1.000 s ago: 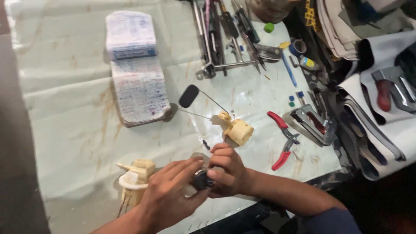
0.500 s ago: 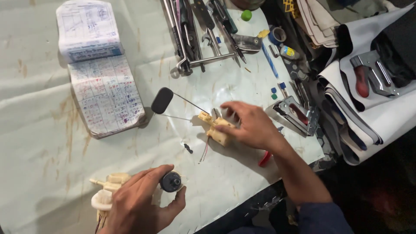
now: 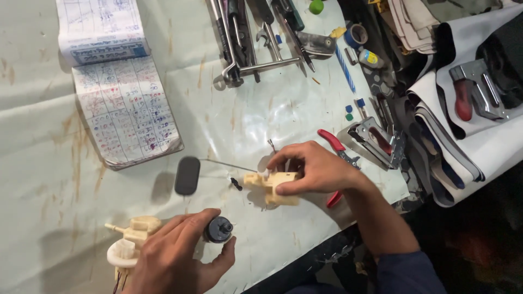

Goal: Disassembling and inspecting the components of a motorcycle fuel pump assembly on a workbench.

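Hands (image 3: 174, 261) on motor (image 3: 219, 229), housing (image 3: 275, 187)

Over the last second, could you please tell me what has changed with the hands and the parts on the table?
The hands have parted. The right hand moved off to the cream plastic part with the wire float arm and took hold of it. The left hand kept the small black cylinder, close to the white and cream part. The notebook, red pliers and tools lie as before.

Repair workshop: hand tools (image 3: 256, 38), stained bench (image 3: 43, 163).
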